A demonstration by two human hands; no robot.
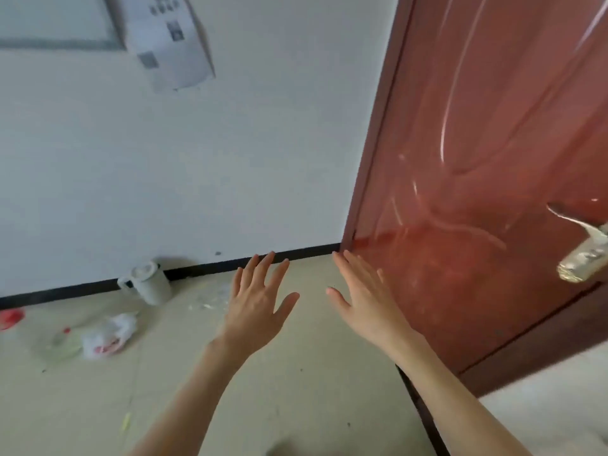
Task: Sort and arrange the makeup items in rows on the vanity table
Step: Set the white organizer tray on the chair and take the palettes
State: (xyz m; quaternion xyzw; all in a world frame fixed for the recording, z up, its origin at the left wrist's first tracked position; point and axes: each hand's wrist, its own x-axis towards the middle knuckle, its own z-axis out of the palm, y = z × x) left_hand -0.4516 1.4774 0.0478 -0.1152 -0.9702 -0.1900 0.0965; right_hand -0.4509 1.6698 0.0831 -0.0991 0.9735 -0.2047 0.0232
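Both of my hands are stretched out in front of me over a beige floor, backs up and fingers spread straight. My left hand [258,302] hangs in mid-air and holds nothing. My right hand [365,296] is beside it, close to a red-brown door, and is also empty. No makeup items and no vanity table are in view.
A red-brown door [477,159] with a metal handle [582,255] stands at the right. A white wall [197,176] with a taped paper [171,37] is ahead. On the floor at left lie a white jug [148,281], a plastic bag [107,335] and a red lid [11,317].
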